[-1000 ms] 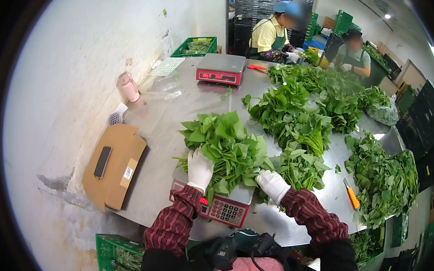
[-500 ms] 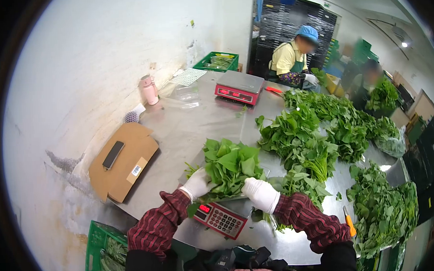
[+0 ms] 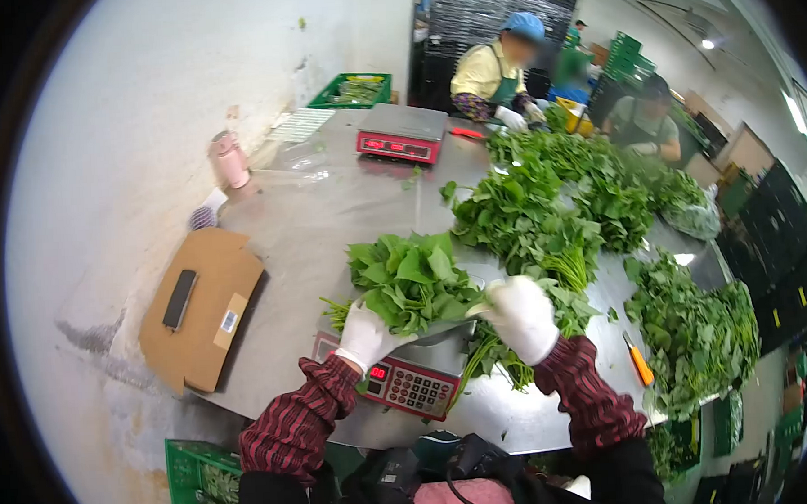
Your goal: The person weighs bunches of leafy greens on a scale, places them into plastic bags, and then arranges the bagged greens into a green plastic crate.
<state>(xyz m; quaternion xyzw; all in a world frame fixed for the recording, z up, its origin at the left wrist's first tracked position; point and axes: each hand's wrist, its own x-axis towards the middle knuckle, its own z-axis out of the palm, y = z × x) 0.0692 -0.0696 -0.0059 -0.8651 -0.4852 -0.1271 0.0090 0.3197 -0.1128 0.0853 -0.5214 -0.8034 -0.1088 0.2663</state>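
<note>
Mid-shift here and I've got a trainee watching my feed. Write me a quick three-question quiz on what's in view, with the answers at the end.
1. True or false: the orange-handled tool lies on the metal table, apart from the right hand.

2. Fill the gap: the pale green ____ of the leafy bunch stick out beside the left hand.

3. What lies on the cardboard piece?
A. a pink flask
B. a dark oblong object
C. a red scale

Key: 1. True. 2. Stems. 3. B.
</note>
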